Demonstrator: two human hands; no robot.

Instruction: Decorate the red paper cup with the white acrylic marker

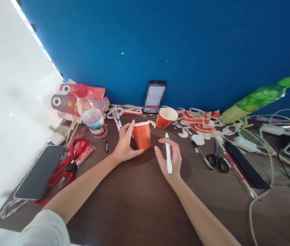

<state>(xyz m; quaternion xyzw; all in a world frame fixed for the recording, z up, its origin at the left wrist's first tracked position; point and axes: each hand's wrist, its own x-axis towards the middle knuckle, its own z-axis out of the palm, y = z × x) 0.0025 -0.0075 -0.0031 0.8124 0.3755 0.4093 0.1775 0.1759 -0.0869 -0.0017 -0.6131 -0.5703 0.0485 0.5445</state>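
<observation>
My left hand [124, 145] is wrapped round the left side of a red paper cup [142, 136], thumb near its base and fingers by its rim. The cup is nearly upright, tilted slightly. In my right hand [172, 159] is a white marker pen [169, 158] with a green tip end, which points up and away from me. The marker is a little to the right of the held cup, apart from it. Just behind stands a second red paper cup [166, 118], its pale open mouth leaning to the right.
A phone [155, 96] leans on the blue wall. Red-and-white paper scraps [198, 121], scissors [218, 162] and a black pen [201, 153] lie right. A plastic bottle [95, 123], red ribbon [65, 171] and another phone [40, 172] are left. Cables [270, 164] trail at the right.
</observation>
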